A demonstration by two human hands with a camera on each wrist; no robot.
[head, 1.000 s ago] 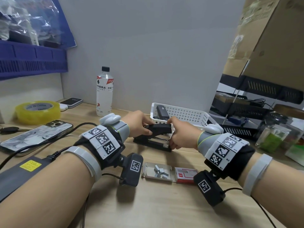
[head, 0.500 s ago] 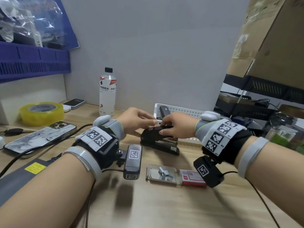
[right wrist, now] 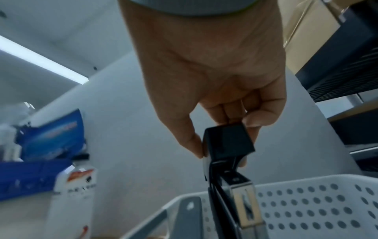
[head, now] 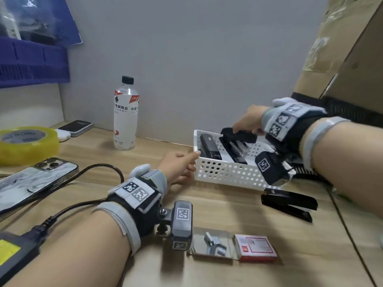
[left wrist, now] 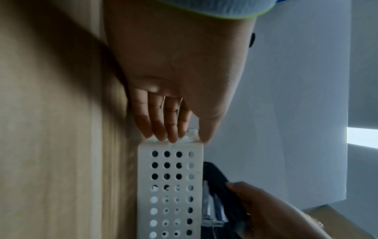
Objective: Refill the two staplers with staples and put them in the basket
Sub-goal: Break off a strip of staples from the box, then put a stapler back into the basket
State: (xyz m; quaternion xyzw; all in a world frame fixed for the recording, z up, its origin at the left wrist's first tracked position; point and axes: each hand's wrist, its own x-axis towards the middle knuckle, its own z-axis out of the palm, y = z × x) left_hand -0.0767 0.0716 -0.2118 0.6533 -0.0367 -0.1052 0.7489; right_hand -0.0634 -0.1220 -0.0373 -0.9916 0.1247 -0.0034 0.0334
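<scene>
A white perforated basket [head: 228,172] stands on the wooden desk. One black stapler [head: 209,147] lies inside it at the left. My right hand [head: 240,129] grips a second black stapler [head: 238,139] by its top arm, tilted, its lower end down inside the basket [right wrist: 306,202]. In the right wrist view my thumb and fingers pinch the stapler [right wrist: 235,145] from both sides. My left hand [head: 182,162] rests at the basket's left corner, with straight fingertips [left wrist: 171,139] against the end wall [left wrist: 143,177]. A third black stapler [head: 288,204] lies on the desk to the basket's right.
An open staple tray [head: 211,243] and a red staple box [head: 255,247] lie near the front edge. A water bottle [head: 125,112], a yellow tape roll [head: 27,143], a phone [head: 35,183] and a black cable [head: 97,168] occupy the left. Cardboard and a dark shelf stand at the right.
My right hand has carried the stapler from the desk up and over into the basket. My left hand has let go of it and moved to the basket's left corner.
</scene>
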